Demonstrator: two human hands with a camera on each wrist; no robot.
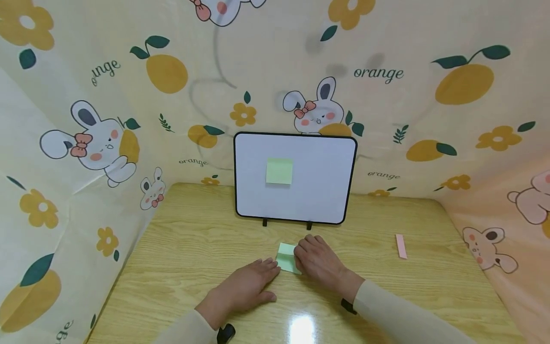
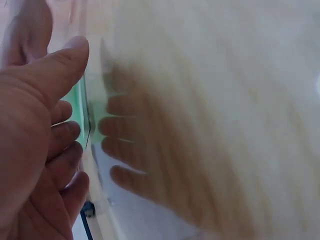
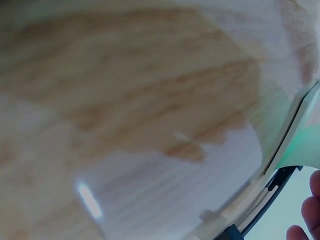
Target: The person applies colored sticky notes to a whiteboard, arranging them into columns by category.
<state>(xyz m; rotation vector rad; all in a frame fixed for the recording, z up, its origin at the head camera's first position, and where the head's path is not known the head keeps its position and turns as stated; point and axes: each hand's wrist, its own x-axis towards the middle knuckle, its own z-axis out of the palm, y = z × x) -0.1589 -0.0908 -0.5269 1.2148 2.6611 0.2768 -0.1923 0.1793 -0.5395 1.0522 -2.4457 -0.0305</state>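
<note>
A pale green sticky note [image 1: 285, 258] lies on the wooden table in front of the whiteboard, with a crease across its upper part. My right hand [image 1: 320, 263] grips its right side with curled fingers and covers that edge. At the note's lower left corner, my left hand [image 1: 245, 289] rests flat on the table, fingers extended and fingertips touching the paper. Part of the green note [image 3: 302, 147] shows beside the right fingers [image 3: 311, 210] in the right wrist view. In the left wrist view, the left hand [image 2: 30, 135] hides most of the paper.
A small whiteboard [image 1: 318, 181] with a black frame stands on two feet behind the hands. Another green sticky note [image 1: 279, 171] is stuck on it. To the right, a pink paper strip [image 1: 401, 246] lies on the table [image 1: 189, 239]. Patterned cloth [image 1: 266, 62] surrounds the table's back and sides.
</note>
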